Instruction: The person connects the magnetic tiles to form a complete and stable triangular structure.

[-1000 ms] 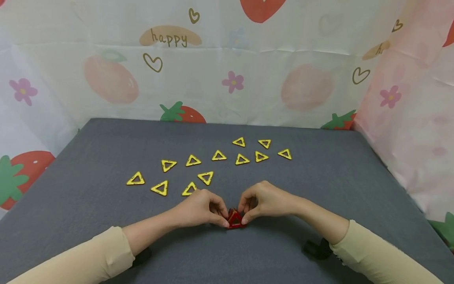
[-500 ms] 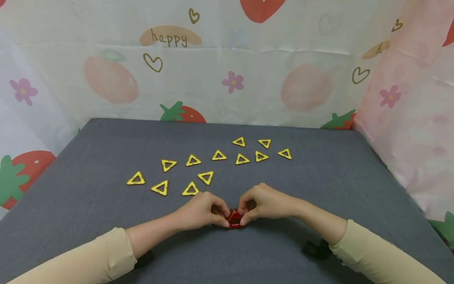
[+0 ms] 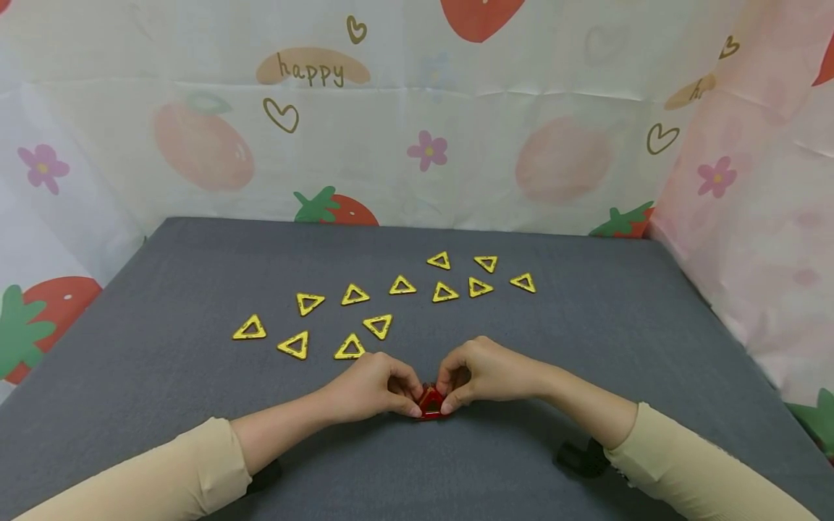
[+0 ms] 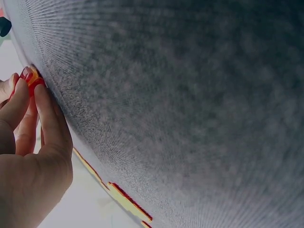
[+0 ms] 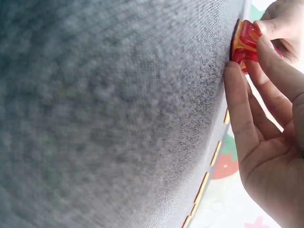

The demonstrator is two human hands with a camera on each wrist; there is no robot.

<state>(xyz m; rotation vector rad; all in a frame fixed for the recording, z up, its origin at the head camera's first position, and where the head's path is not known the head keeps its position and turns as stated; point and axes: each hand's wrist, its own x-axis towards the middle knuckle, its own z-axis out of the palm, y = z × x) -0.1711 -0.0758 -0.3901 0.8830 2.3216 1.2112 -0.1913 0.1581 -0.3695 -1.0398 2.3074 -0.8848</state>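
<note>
At the near middle of the table, a small red pyramid of triangular magnetic tiles [image 3: 430, 415] stands between both hands in the head view. My left hand [image 3: 373, 387] pinches its left side with thumb and fingertips. From the other side my right hand [image 3: 487, 370] pinches it the same way. In the right wrist view the red tiles [image 5: 250, 33] show an orange inner edge and lean together close over the cloth. The left wrist view has the red tiles [image 4: 36, 84] partly hidden behind the thumb and fingers.
Several yellow triangular tiles lie flat and scattered beyond the hands, one of them a yellow tile [image 3: 350, 354] right by the left hand. Grey cloth covers the table [image 3: 619, 311]. A fruit-print curtain [image 3: 469, 195] rises along the back and sides.
The red tiles have drawn closer together at the top, and the right hand has shifted slightly left and nearer. Little differs over the last half second.
</note>
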